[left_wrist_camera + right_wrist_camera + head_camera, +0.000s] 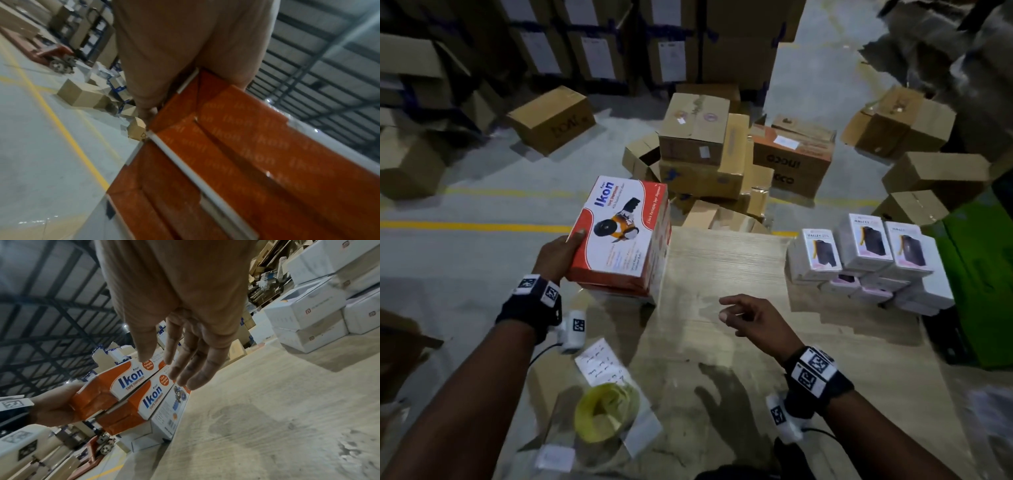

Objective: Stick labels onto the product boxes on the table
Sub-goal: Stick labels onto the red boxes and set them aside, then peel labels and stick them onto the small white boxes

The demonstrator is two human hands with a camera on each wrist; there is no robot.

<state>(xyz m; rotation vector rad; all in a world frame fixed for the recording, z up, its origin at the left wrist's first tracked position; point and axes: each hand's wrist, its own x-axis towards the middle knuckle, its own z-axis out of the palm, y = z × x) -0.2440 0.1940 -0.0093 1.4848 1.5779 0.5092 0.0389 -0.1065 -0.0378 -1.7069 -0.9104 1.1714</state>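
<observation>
An orange-and-white Ikon tape dispenser box tops a stack of like boxes at the table's left edge. My left hand grips its near-left end, thumb on the top face. In the left wrist view the hand lies against the orange end flaps. The right wrist view shows this top box tilted slightly above a second Ikon box. My right hand hovers open and empty over the middle of the table, its fingers straight, pointing toward the stack. A yellow label roll lies in clear plastic at the near left.
The wooden table holds a stack of white product boxes at its right, also seen as white boxes. A handwritten paper slip lies by the roll. Green crate at right. Cardboard cartons crowd the floor beyond.
</observation>
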